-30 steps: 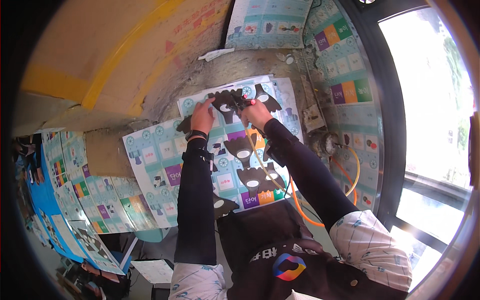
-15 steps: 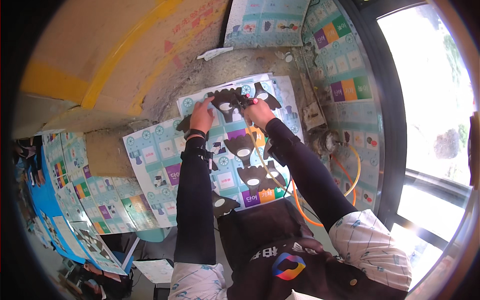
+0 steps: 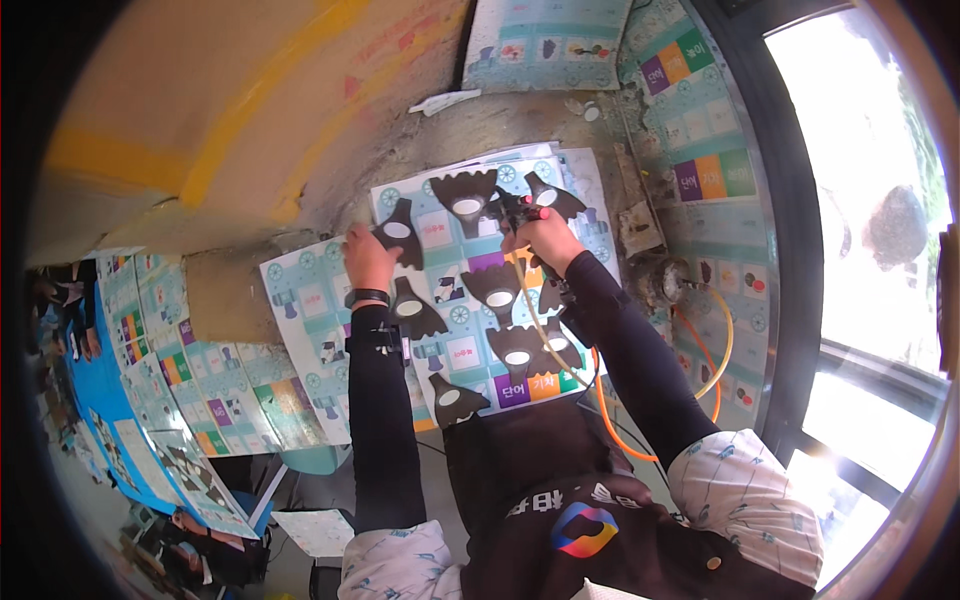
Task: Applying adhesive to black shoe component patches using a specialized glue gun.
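Note:
Dark fan-shaped pieces, each with a pale oval and a scalloped edge, lie on printed sheets [image 3: 300,300] before me. My left hand [image 3: 370,262] has its bent fingers at the left edge of one fan-shaped piece [image 3: 398,231]; the contact is partly hidden. My right hand [image 3: 548,240] grips a black spray gun [image 3: 518,208] with pinkish-red knobs, and a thin yellowish hose trails down from it. Just left of the gun's front is a larger fan-shaped piece [image 3: 467,200]. Another piece [image 3: 553,197] lies right of the gun, partly behind it.
Lower on the sheets lie several more pieces, including one scalloped piece [image 3: 459,398] near the front edge. A large cardboard box [image 3: 250,110] rises at the far left. Orange hose [image 3: 612,425] loops by my right arm. A window [image 3: 850,150] borders the right.
My left hand has moved left and nearer, from the large top piece to the piece at the left. My right hand keeps the spray gun beside the top piece. The view has shifted slightly.

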{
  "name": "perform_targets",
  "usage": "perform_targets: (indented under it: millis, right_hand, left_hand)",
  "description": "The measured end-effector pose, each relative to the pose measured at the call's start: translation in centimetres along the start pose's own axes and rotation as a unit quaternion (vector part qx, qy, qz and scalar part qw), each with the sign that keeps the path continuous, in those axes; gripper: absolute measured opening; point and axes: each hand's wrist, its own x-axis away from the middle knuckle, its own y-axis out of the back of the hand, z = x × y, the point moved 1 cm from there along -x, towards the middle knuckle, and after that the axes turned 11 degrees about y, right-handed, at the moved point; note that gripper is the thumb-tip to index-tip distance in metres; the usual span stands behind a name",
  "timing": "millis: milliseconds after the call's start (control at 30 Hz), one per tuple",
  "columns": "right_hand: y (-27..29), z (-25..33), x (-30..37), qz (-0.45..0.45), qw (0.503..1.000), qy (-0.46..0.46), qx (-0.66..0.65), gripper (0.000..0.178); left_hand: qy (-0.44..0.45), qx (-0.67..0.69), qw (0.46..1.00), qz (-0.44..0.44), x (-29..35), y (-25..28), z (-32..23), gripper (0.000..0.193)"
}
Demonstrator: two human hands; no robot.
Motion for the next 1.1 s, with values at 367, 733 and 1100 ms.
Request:
perform_targets:
  millis: [367, 733, 1100]
  right_hand:
    - [-6.7, 1.3, -0.5, 0.056, 0.998, 0.022, 0.011, 0.023]
    - [-10.2, -0.6, -3.4, 0.063, 0.986, 0.046, 0.145, 0.018]
    - [-10.3, 0.1, -2.9, 0.003, 0.989, 0.049, 0.140, 0.022]
  left_hand:
    - [0.064, 0.141, 0.984, 0.085, 2.7, -0.2, -0.1, 0.069]
    - [0.115, 0.216, 0.962, 0.118, 1.9, -2.0, 2.4, 0.057]
    - [0.153, 0.169, 0.969, 0.099, 1.9, -1.9, 3.1, 0.053]
